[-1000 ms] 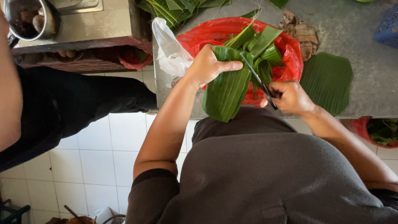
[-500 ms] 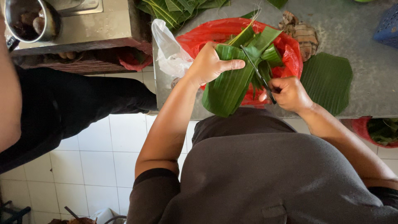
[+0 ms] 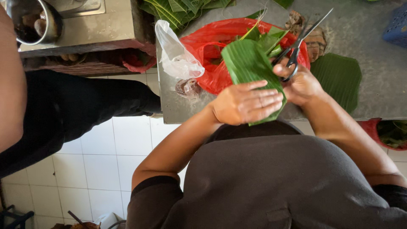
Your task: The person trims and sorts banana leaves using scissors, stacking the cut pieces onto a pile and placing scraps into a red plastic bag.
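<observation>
**Leaf pinned flat, scissors raised beside it**

The left hand [image 3: 248, 101] lay flat, fingers spread, pressing a folded green leaf [image 3: 248, 63] against the desk [image 3: 373, 38] edge. The right hand [image 3: 302, 85], just beside it, was closed through the handles of black scissors [image 3: 302, 40], blades apart and angled up and away. The leaf's long axis ran away from the body, its far end pointing toward the red plastic bag [image 3: 207, 42] beyond both hands. With left fingertips so near the blades, a cut could nick them; the leaf might also tear along its grain.
</observation>
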